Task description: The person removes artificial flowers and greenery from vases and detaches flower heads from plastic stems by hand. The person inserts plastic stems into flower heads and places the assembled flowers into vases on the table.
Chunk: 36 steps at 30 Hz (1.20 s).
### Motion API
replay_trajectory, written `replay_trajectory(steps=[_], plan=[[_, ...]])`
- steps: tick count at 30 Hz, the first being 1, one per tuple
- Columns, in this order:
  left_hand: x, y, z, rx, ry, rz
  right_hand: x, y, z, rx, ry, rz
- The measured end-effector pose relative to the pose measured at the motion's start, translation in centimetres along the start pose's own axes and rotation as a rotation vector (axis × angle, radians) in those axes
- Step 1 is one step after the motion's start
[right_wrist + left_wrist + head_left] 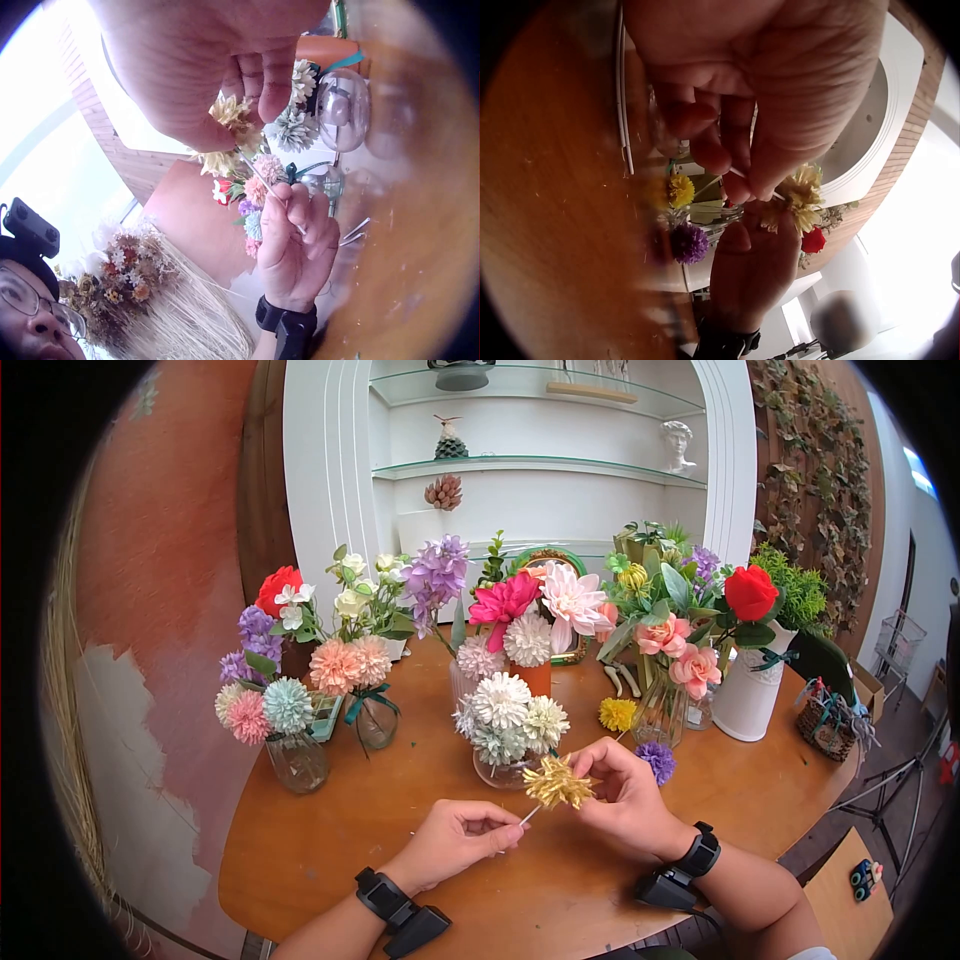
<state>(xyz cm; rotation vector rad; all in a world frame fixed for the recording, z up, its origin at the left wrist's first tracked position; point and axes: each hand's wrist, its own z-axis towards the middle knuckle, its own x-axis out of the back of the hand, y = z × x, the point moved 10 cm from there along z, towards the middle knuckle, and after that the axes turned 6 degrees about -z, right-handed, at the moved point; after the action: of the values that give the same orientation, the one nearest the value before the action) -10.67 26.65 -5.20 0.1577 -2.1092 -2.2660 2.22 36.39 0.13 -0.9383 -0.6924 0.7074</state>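
Note:
Thumb and fingertips of my left hand [450,840] pinch the thin white stem [531,816] of a gold artificial flower [558,784]. The bloom, ruffled and many-petalled, tops the slanting stem above the table's front part. At its right side, my right hand [630,800] pinches the petals between thumb and fingers. In the right wrist view the gold flower [234,120] shows beneath the right thumb, and the left hand [296,251] grips the stem lower down. Just behind the bloom stands a round glass vase [497,772] of white and pale green pompom flowers [500,702].
On the wooden table [400,900], a yellow flower [617,714] and a purple flower [656,760] sit right of centre, near a glass vase [660,710]. A white pitcher [745,690] stands farther right. Glass vases with pompom flowers [288,705] line the left. White sticks [622,90] lie on the tabletop.

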Motion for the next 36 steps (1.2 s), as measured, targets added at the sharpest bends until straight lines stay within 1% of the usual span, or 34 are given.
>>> replay_trajectory(steps=[2, 4, 5, 8, 10, 12, 16, 19, 21, 36], plan=[[-0.1, 0.2, 0.0, -0.007, 0.006, 0.002, 0.3, -0.3, 0.0, 0.023, 0.022, -0.012], [0.3, 1.1, 0.0, -0.054, 0.079, -0.034, 1.9, -2.5, 0.0, 0.206, 0.18, 0.141], [0.6, 1.1, 0.2, -0.099, 0.077, -0.047, 3.1, -2.4, -0.2, 0.203, 0.277, 0.175], [1.1, 1.4, 0.2, -0.096, 0.107, -0.048, 6.0, -3.2, -0.6, 0.32, 0.461, 0.056], [1.1, 1.5, 0.1, -0.094, 0.113, -0.054, 6.9, -2.7, -0.5, 0.308, 0.492, 0.051], [1.1, 1.6, 0.1, -0.104, 0.113, -0.048, 7.6, -2.3, -0.7, 0.289, 0.561, -0.036], [1.1, 1.5, 0.1, -0.091, 0.106, -0.053, 7.4, -2.3, -0.6, 0.263, 0.553, -0.111], [1.2, 1.4, 0.1, -0.086, 0.111, -0.058, 7.1, -1.8, -0.3, 0.235, 0.521, -0.085], [1.2, 1.4, 0.2, -0.086, 0.107, -0.059, 6.6, -1.6, 0.0, 0.222, 0.455, -0.04], [1.1, 1.5, 0.1, -0.088, 0.099, -0.055, 5.1, -1.7, 0.2, 0.217, 0.326, 0.072]])
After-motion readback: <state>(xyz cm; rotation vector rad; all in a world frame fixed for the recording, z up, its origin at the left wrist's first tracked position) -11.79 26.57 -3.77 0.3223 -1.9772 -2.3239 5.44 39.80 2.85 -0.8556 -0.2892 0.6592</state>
